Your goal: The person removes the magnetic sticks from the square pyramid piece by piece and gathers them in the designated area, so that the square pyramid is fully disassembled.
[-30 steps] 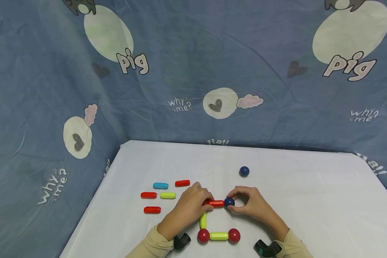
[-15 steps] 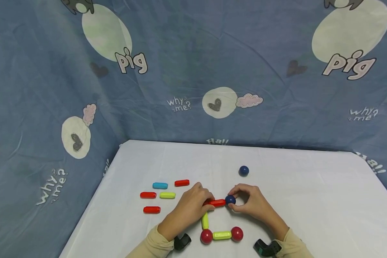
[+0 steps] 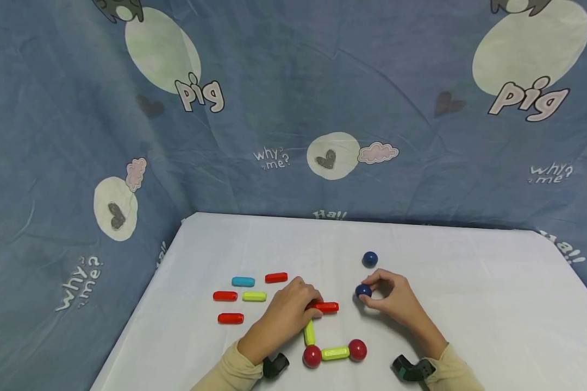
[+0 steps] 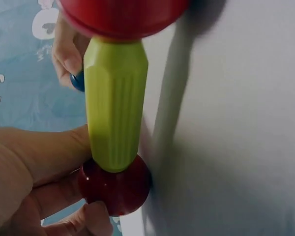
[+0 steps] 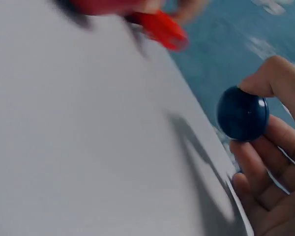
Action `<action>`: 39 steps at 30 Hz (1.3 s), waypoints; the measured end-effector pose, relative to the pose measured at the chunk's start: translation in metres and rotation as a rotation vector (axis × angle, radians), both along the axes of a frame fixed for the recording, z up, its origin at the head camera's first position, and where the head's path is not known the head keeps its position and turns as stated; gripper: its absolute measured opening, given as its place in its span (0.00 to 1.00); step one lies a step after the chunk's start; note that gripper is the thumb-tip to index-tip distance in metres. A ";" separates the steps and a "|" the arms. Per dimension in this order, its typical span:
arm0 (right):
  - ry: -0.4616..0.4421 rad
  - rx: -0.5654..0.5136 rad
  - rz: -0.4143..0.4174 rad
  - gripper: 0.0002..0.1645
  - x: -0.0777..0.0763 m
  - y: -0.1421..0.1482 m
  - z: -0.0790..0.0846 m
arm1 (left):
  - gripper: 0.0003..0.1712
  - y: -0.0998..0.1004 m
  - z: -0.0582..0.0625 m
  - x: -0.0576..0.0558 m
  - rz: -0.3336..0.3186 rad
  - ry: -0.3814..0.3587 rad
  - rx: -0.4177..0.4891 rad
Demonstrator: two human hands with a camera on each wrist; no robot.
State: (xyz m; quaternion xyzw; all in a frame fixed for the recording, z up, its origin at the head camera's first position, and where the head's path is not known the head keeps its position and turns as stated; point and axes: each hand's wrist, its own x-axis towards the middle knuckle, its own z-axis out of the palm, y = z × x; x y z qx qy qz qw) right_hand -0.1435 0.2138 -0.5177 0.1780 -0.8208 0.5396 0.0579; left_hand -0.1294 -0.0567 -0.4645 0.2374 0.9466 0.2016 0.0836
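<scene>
Fingers of my left hand (image 3: pixel 289 304) grip a red ball (image 4: pixel 120 194), hidden from above, at a corner of a joined shape. From that corner a red stick (image 3: pixel 328 308) points right, its far end bare. A yellow-green stick (image 3: pixel 309 332) runs from it towards the front, to a second red ball (image 3: pixel 312 356). Another yellow-green stick (image 3: pixel 335 353) links that one to a red ball (image 3: pixel 357 349) on the right. My right hand (image 3: pixel 393 296) pinches a dark blue ball (image 3: pixel 363 291) between thumb and fingers, apart from the red stick; its shadow falls below it in the right wrist view.
A second dark blue ball (image 3: pixel 370 259) lies behind my right hand. Left of my left hand are several loose sticks, among them a blue stick (image 3: pixel 243 282) and a yellow-green loose stick (image 3: pixel 254 296). The white table (image 3: pixel 469 282) meets a blue printed cloth (image 3: pixel 283 108) at the back.
My right hand has pulled the blue ball off the red stick's end, away to the right and back. The joined shape has swung slightly; my left hand stays almost in place.
</scene>
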 end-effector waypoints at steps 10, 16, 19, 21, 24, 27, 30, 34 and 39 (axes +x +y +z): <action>-0.053 -0.138 -0.421 0.17 -0.009 0.033 0.002 | 0.10 0.002 0.001 -0.001 -0.011 -0.018 0.003; -0.089 -0.070 -0.469 0.22 -0.009 0.035 0.000 | 0.09 0.003 0.000 0.000 -0.010 -0.020 0.006; -0.084 -0.017 -0.466 0.23 -0.009 0.035 0.000 | 0.09 0.004 0.000 -0.001 -0.010 -0.022 0.007; -0.080 0.008 -0.466 0.24 -0.010 0.035 -0.001 | 0.09 0.004 -0.001 -0.001 -0.011 -0.025 0.009; -0.082 0.023 -0.471 0.24 -0.010 0.034 -0.002 | 0.09 0.004 -0.001 -0.002 -0.009 -0.034 0.008; -0.081 0.026 -0.471 0.23 -0.010 0.034 -0.002 | 0.09 0.004 -0.001 -0.002 -0.007 -0.039 0.008; -0.079 0.022 -0.469 0.23 -0.010 0.034 -0.002 | 0.09 0.004 -0.001 -0.002 -0.010 -0.039 0.011; -0.078 0.027 -0.470 0.24 -0.010 0.034 -0.002 | 0.09 0.004 0.000 -0.001 -0.014 -0.036 0.015; -0.087 0.045 -0.474 0.26 -0.010 0.033 -0.001 | 0.09 0.004 0.001 0.000 -0.010 -0.038 0.010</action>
